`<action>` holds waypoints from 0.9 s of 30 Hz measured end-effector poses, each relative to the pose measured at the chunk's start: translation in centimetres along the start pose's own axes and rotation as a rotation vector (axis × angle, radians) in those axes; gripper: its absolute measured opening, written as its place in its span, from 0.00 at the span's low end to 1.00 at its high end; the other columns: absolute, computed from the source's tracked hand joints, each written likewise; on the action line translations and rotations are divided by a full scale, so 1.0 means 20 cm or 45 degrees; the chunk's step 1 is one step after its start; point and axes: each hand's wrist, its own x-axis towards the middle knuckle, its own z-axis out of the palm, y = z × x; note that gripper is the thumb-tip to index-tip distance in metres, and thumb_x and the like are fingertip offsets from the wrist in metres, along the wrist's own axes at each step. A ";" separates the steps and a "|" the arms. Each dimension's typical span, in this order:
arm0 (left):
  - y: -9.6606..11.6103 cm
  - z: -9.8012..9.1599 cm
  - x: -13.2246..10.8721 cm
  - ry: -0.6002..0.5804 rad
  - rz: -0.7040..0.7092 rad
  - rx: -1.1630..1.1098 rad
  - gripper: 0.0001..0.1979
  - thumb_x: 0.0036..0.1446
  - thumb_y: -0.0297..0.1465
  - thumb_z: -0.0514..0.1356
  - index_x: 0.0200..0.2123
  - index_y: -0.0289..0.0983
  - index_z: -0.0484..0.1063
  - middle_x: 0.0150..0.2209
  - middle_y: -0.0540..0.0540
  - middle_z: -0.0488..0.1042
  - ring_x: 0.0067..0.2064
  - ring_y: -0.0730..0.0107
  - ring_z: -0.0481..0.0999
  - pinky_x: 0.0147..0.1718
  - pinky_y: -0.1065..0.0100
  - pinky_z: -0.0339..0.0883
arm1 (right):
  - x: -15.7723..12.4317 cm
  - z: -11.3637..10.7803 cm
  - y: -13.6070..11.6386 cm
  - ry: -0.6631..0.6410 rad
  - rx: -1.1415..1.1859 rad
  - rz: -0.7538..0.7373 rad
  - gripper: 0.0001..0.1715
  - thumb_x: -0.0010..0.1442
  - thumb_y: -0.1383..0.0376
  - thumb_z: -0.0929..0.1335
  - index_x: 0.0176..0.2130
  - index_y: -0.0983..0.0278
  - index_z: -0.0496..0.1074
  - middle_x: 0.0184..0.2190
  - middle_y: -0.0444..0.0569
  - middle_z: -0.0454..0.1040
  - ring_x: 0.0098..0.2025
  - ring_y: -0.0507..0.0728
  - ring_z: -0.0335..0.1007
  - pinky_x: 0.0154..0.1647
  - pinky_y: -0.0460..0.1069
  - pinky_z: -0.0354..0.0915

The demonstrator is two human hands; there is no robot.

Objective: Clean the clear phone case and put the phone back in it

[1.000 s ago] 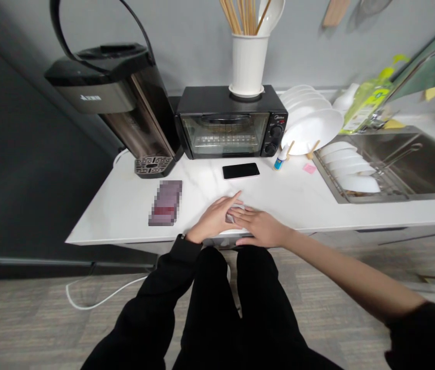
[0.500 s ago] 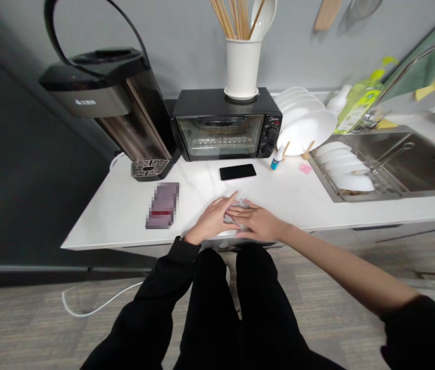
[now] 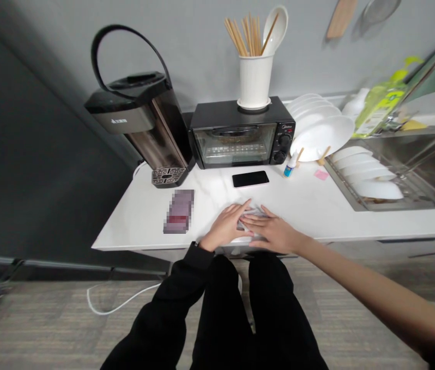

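- Near the front edge of the white surface (image 3: 144,221), a small, pale, crinkled thing (image 3: 256,211) lay between the person's two hands, most of it covered by fingers.
- From the left hand (image 3: 227,225) it lay to the right, within the gap that the thumb and outstretched fingers made; from the right hand (image 3: 275,232) it lay to the left, underneath the fingers.
- Neither hand was clearly the nearer: both seemed to touch it, the left at its side and the right from above.
- Its long axis could not be told, since only small patches showed among the fingers.
- Palm down, the right hand had its fingers straight and spread, with the thumb set apart on the side towards the body.
- The left hand's thumb and fingers were apart too, on either side of the crinkled thing; whether they pinched any of it could not be told.
- Beyond both hands, a phone (image 3: 250,179) lay flat and untouched, its long axis running left to right, before a toaster oven (image 3: 236,148).
- To the left of the left hand, well apart from it, lay a pixelated purplish oblong (image 3: 179,211), its long side pointing away from the person.
- Beyond the right hand and slightly to its right, a small bottle (image 3: 289,168) stood near a pink slip (image 3: 321,174).
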 end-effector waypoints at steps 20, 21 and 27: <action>0.00 0.03 0.02 0.057 -0.054 0.043 0.62 0.49 0.48 0.76 0.77 0.49 0.41 0.63 0.43 0.73 0.62 0.47 0.70 0.63 0.50 0.61 | -0.31 -0.10 0.05 0.000 -0.006 0.158 0.40 0.72 0.51 0.68 0.75 0.52 0.53 0.70 0.51 0.65 0.71 0.64 0.64 0.77 0.69 0.40; 0.00 0.03 0.03 0.053 -0.051 0.044 0.62 0.49 0.49 0.76 0.77 0.49 0.42 0.62 0.44 0.74 0.62 0.48 0.70 0.63 0.51 0.60 | -0.34 -0.10 0.04 -0.015 0.024 0.167 0.40 0.71 0.51 0.68 0.75 0.51 0.53 0.70 0.50 0.66 0.70 0.64 0.64 0.78 0.69 0.40; -0.02 0.02 0.03 0.055 -0.001 0.057 0.56 0.52 0.49 0.74 0.76 0.46 0.48 0.61 0.41 0.73 0.59 0.50 0.70 0.60 0.53 0.64 | 0.04 0.01 -0.01 -0.001 0.065 0.113 0.39 0.70 0.47 0.69 0.72 0.58 0.61 0.67 0.57 0.70 0.71 0.67 0.63 0.76 0.72 0.38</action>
